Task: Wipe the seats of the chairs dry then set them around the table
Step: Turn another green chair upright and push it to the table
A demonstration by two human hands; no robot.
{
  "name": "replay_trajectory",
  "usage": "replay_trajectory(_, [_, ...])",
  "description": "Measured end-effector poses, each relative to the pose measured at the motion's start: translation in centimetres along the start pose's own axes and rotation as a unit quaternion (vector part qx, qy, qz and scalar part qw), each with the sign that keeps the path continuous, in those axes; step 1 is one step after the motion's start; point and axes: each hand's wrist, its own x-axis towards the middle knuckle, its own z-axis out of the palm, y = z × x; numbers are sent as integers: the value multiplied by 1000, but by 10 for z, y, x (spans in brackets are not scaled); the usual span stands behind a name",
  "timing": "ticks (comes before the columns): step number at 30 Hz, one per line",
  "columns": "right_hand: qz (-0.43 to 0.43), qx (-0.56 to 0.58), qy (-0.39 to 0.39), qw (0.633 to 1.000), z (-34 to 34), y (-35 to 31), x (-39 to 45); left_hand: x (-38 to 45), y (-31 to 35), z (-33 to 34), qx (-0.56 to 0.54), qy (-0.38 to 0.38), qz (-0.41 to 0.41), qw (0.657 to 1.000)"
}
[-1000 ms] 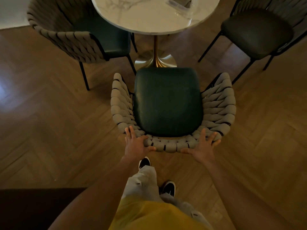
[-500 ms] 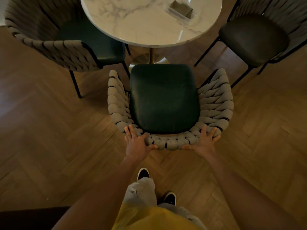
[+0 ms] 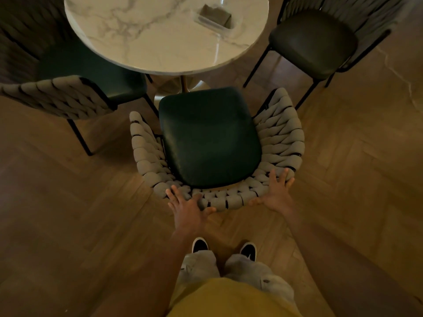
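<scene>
Herringbone wood floor (image 3: 68,202) all around, and up beyond the hands sits the round marble table (image 3: 148,37), its top pale and veined, on a brassy pedestal base (image 3: 183,84) that peeks out just past the near chair's front edge. Off the left hand's side stands a second chair (image 3: 68,88), woven grey back towards us, dark green seat tucked partly under the table's rim. Off the right hand's side, further out, a third chair (image 3: 313,44) with a dark seat and thin black legs, close by the table but not under it.

Now the one that matters: the middle chair (image 3: 210,138), dark green seat facing the table, its front edge just short of the tabletop's near rim. The wraparound woven back (image 3: 229,197) curves straight into both hands. The left hand (image 3: 187,209) lies flat against the outside of that back, fingers spread and straight, thumb stretched along the weave. The right hand (image 3: 274,193) does the same further round the curve, fingers fanned over the top band, palm pressed on. Neither hand curls round anything; both push flat.

On the table, well beyond the grip, lies a small clear holder (image 3: 215,17), blurred. Below the hands, two black shoes (image 3: 200,244) under grey trousers and a yellow shirt hem.
</scene>
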Motion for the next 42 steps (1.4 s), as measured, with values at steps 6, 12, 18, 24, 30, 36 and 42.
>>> replay_trajectory(6, [-33,-7,45,998,8,7,-1,2,10,-12,39,-40,-23,998])
replay_trajectory(12, [-115,48,92,988,1,30,-12,13,32,-18,119,-88,23,989])
replay_trajectory(18, [-87,116,97,985,-45,92,-12,16,134,-18,-7,-116,118,986])
replay_trajectory(24, [24,160,47,986,-107,200,5,34,252,19,-32,-120,150,981])
replay_trajectory(30, [53,203,43,977,-167,309,14,57,366,70,-17,-162,177,971])
replay_trajectory(36, [117,272,59,953,-221,379,30,67,455,108,-8,-171,204,964])
replay_trajectory(42, [141,321,81,933,-249,416,58,88,506,127,-10,-187,202,961])
